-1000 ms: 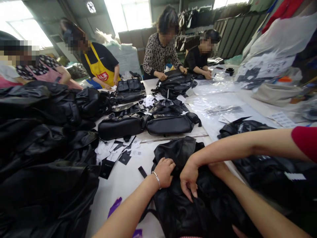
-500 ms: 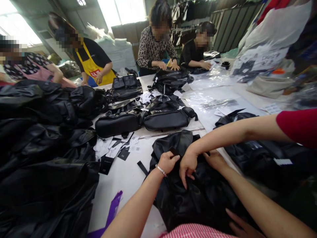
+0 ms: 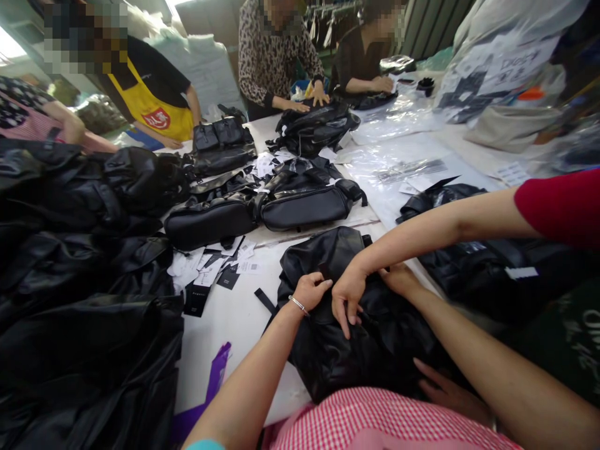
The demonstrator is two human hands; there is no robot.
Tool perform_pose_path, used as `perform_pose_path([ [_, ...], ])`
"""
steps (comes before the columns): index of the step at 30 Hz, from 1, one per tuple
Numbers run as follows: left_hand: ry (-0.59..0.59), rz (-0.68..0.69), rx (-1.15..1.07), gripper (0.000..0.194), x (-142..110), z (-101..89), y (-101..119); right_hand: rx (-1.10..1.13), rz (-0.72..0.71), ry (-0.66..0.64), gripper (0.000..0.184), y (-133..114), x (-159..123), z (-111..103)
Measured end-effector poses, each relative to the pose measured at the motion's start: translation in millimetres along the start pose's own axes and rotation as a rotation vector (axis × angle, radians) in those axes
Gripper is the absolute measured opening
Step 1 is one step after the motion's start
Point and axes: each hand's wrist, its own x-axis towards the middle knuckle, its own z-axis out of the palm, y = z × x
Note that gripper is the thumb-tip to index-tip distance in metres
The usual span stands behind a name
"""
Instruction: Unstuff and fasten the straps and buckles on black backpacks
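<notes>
While adjusting the black bag [image 3: 394, 331] on the table [image 3: 210, 340], curled left hand [image 3: 312, 292] at its flap [image 3: 328, 250], without clear evidence of grip; spread right hand [image 3: 438, 385] alongside, apparently empty; likely needed care around co-worker's hand [image 3: 349, 294].

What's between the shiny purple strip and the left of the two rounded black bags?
In the head view, black and white paper tags lie between the purple strip and the left bag, with bare white tabletop nearer the strip.

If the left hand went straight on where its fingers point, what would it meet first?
The left hand would probably meet the red-sleeved co-worker's hand first, above the black bag; their relative heights are unclear, so it might just clear.
</notes>
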Motion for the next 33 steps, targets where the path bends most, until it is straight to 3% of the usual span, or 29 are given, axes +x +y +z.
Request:
perform_pose_path([
  [3, -0.009, 0.017, 0.051, 0.027, 1, 2.0, -4, 0.096, -0.104, -0.568, 0.015, -9, -5, 2],
  [5, -0.016, 0.023, 0.055, 0.027, 1, 2.2, -5, 0.143, -0.167, -0.762, 0.014, -15, -6, 7],
  [12, -0.021, 0.038, 0.073, 0.030, 1, 4.0, -8, 0.044, -0.379, -0.721, 0.011, -19, 0, 27],
  [17, 0.003, 0.035, 0.093, 0.029, 0, 7.6, -10, -0.003, -0.499, -0.730, 0.036, -24, 3, 28],
  [23, -0.002, 0.033, 0.100, 0.030, 0, 7.5, -12, -0.116, -0.496, -0.775, 0.033, -27, 13, 33],
  [27, -0.004, 0.029, 0.103, 0.030, 1, 8.2, -14, -0.126, -0.391, -0.728, 0.031, -27, 22, 41],
  [33, 0.013, 0.018, 0.118, 0.034, 1, 9.5, -12, -0.114, -0.332, -0.694, 0.026, -21, 26, 36],
])
